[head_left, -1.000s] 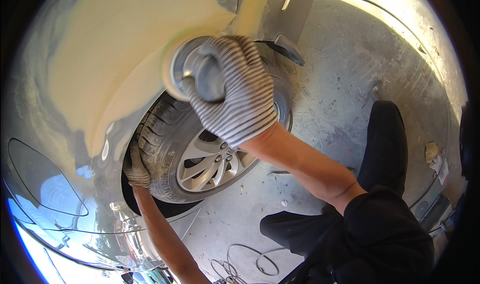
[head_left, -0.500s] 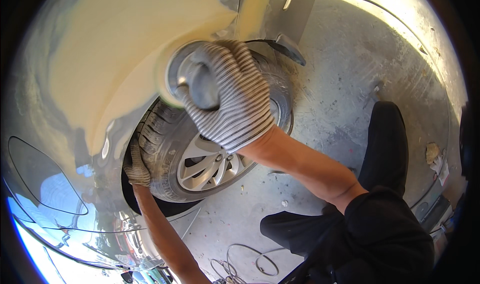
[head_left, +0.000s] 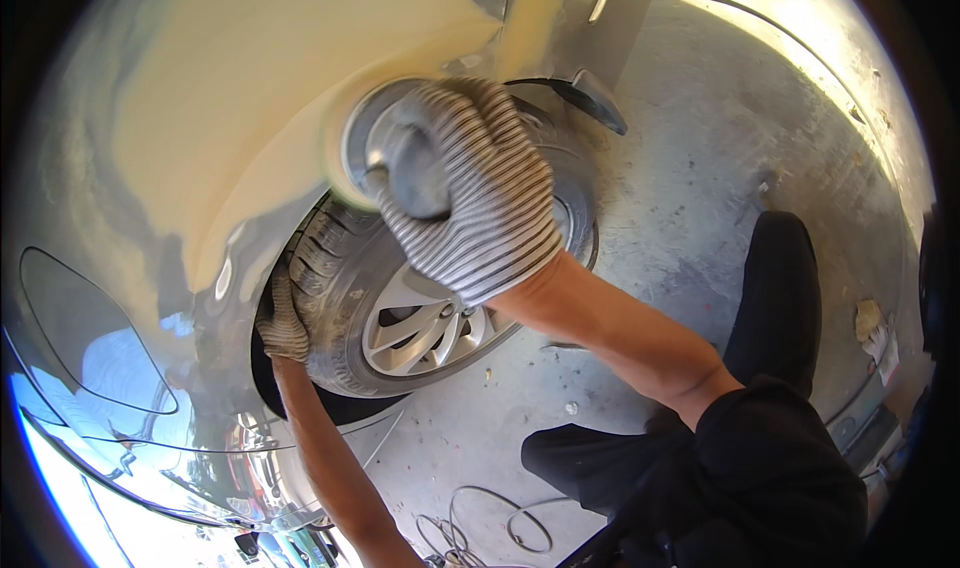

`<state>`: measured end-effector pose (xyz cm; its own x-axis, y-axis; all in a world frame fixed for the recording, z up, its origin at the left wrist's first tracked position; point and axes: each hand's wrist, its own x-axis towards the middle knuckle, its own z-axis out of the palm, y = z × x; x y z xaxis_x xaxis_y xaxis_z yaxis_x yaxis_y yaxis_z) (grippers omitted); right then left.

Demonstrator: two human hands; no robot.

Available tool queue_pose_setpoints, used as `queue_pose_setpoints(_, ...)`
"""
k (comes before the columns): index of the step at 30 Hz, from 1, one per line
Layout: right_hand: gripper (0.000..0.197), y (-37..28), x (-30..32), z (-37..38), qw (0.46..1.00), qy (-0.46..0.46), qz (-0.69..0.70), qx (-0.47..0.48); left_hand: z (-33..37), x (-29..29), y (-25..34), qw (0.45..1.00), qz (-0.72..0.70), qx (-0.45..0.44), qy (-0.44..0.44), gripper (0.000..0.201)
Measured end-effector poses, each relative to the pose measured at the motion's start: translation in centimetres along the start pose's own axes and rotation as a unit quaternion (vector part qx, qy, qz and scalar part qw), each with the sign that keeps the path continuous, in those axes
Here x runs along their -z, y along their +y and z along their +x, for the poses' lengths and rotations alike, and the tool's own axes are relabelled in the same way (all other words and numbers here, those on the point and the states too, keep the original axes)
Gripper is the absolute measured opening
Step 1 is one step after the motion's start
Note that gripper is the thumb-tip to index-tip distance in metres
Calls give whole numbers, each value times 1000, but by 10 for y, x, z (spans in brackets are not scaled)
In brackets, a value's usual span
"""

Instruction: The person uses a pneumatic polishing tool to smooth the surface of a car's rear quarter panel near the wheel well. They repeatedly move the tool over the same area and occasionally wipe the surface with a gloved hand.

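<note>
My right hand (head_left: 485,193), in a grey-and-brown striped knit glove, is closed round the grey body of a round power sander (head_left: 418,173). The sander's disc lies against the car's rear fender (head_left: 225,158), at the upper edge of the wheel arch. Tan filler (head_left: 200,108) covers much of the panel there. My left hand (head_left: 284,328), in a matching glove, reaches into the gap between the arch edge and the tyre (head_left: 335,308). Its fingers are mostly hidden in the shadow, so their grip does not show. Below my right wrist is the silver alloy wheel (head_left: 425,333).
A dark trim piece (head_left: 590,103) juts out past the tyre's top. The fuel flap (head_left: 95,333) is at the left. A thin coiled hose (head_left: 500,518) lies on the concrete floor (head_left: 670,228). Crumpled scraps (head_left: 872,330) are at the far right, beyond my legs.
The whole view has shifted slightly, with the car now a little further right in it. The sander stays at about the same spot above the arch, and my left hand stays in the gap.
</note>
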<state>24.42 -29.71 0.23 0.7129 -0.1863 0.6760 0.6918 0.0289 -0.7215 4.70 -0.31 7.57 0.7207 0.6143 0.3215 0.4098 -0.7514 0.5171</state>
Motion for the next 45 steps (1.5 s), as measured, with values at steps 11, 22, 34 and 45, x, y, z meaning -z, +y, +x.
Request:
queue_pose_setpoints(11,57,-5,-8,-2,999,1,17,33,1,-3,0,1000,1,-25,13,53)
queue_pose_setpoints(22,52,-11,-2,5,1000,-16,-3,-2,0,-3,0,998,15,-66,19,48)
queue_pose_setpoints(34,53,-18,-5,5,1000,-20,4,0,-1,-5,-1,999,2,-36,15,50)
queue_pose_setpoints(45,59,-25,-18,-2,999,-17,11,25,4,-2,-3,998,3,-59,-5,46)
